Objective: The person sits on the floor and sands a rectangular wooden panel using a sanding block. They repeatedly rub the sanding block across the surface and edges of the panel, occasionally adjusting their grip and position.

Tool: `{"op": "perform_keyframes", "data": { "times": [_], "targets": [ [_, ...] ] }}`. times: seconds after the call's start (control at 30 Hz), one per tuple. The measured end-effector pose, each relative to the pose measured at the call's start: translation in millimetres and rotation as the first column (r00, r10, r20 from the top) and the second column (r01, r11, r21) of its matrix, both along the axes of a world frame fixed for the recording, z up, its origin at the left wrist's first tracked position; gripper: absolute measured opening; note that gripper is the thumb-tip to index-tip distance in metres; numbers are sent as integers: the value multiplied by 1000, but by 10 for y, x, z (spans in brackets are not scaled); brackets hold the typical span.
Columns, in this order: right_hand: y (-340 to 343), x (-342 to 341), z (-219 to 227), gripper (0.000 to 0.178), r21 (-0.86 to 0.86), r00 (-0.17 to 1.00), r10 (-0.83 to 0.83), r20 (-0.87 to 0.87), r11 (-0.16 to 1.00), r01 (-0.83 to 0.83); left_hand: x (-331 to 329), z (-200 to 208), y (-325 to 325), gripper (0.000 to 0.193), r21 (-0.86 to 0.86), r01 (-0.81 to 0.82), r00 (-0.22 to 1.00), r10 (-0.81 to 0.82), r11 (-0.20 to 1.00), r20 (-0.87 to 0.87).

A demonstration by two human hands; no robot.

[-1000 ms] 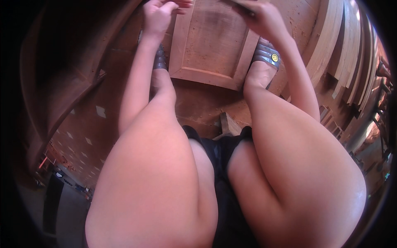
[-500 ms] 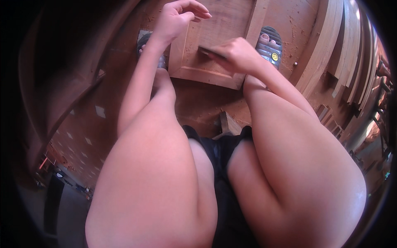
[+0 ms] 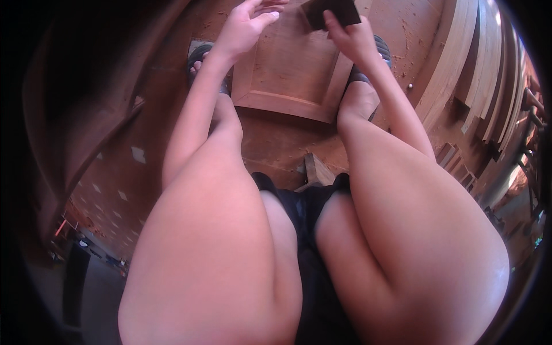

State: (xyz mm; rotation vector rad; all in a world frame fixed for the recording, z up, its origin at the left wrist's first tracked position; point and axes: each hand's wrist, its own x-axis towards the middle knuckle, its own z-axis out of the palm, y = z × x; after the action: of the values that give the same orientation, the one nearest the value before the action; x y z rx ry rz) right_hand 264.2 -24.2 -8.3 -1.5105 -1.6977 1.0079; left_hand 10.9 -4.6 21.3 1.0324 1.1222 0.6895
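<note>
A framed wooden panel (image 3: 296,75) lies on the floor between my feet, its near edge toward me. My right hand (image 3: 357,43) grips a dark brown rectangular sheet that looks like sandpaper (image 3: 339,12), thumb across its face, raised over the panel's right side. The sheet is tilted so its broad dark face shows. Over the panel's left edge is my left hand (image 3: 242,30), fingers stretched out and thumb apart, with nothing seen in it. Its fingertips reach close to the top of the picture. Whether it touches the panel is unclear.
Long wooden boards (image 3: 443,63) lie stacked along the right, with short offcuts (image 3: 454,161) nearer me. A wood block (image 3: 316,171) sits between my knees. Dark curved wood (image 3: 92,103) fills the left side. Shavings lie scattered over the reddish floor (image 3: 402,40).
My right hand has moved from the panel's near part up and away from me, turning the dark sheet so its face shows. The left hand has shifted slightly, still outstretched.
</note>
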Motion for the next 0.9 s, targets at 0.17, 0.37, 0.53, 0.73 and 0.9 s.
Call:
{"op": "perform_keyframes", "data": {
  "times": [0.17,0.37,0.53,0.73,0.9],
  "targets": [
    [-93,-36,105,30,-271,980,8,-197,960,-63,-17,-19,0,28,-9,-59,998,59,998,21],
    [482,523,201,28,-200,867,-261,-425,961,191,-114,1,-40,27,-12,-105,994,105,994,9],
    [546,969,244,26,-255,889,-292,-354,944,209,-36,-24,-11,26,-12,-97,995,97,995,31],
    [586,975,191,21,-199,894,-364,-262,926,319,-51,-32,-16,26,-17,-106,994,106,994,23],
    [651,752,300,19,-138,932,-359,47,922,362,-36,-56,5,26,-22,-128,991,128,992,24]
  ]
}}
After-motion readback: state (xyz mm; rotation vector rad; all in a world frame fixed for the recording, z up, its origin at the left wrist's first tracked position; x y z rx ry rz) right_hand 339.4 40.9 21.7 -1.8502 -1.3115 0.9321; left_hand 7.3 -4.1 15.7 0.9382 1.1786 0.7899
